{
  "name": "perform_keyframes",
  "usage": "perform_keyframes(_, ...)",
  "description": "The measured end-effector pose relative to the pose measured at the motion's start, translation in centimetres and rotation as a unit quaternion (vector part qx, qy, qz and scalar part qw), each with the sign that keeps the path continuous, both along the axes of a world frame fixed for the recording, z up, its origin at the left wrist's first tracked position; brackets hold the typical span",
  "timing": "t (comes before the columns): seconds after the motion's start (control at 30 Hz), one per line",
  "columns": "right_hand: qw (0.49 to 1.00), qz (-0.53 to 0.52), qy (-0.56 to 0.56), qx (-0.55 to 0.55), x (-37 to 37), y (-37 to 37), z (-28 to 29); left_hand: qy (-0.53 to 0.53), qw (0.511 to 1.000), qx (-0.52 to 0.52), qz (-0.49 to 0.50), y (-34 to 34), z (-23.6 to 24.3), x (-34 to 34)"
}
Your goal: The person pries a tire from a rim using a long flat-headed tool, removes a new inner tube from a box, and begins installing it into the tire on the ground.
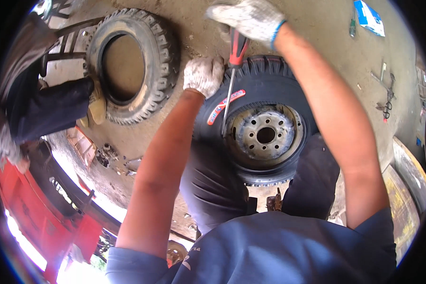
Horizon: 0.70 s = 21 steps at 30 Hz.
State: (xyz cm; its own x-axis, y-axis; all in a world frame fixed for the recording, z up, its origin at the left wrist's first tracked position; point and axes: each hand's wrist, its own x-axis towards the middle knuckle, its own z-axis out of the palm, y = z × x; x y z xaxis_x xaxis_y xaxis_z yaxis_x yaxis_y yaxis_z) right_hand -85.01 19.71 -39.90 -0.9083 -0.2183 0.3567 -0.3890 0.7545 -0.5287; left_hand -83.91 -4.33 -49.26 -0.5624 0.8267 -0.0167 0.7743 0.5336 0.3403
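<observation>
A dark tire (298,102) with a red and blue label lies flat between my knees, a worn metal wheel rim (288,137) set in its middle. My left hand (204,75), in a white knit glove, is closed at the tire's far left edge; its fingertips are hidden. Over the red-and-black handle of a long screwdriver (238,49) is my gloved right hand (248,20), slightly blurred, closed about the handle's top. The screwdriver's shaft slants down across the sidewall, and its tip meets the gap between tire and rim on the left.
Another tire (151,61), without a rim, stands to the left beside a person's dark-trousered leg (54,106). A blue-and-white box (369,18) and a green-handled screwdriver (352,26) lie far right. Metal tools (387,97) are on the right floor. Red metalwork (38,203) fills the lower left.
</observation>
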Motion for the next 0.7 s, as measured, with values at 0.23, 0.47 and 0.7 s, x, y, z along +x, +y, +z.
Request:
perform_keyframes(0.23, 0.949, 0.113, -0.292, 0.042, 19.2, 6.1, 14.5, 0.066, 0.986, -0.129, 0.086, 1.2, 3.6, 1.9)
perform_keyframes(0.47, 0.827, 0.116, -0.543, 0.084, 40.7, -0.7, 12.2, 0.089, 0.978, -0.121, 0.143, 0.8, 3.1, 2.7)
perform_keyframes(0.7, 0.958, 0.009, -0.277, 0.075, 47.3, 8.7, 15.1, 0.058, 0.952, -0.107, 0.279, 0.9, 4.2, 4.2)
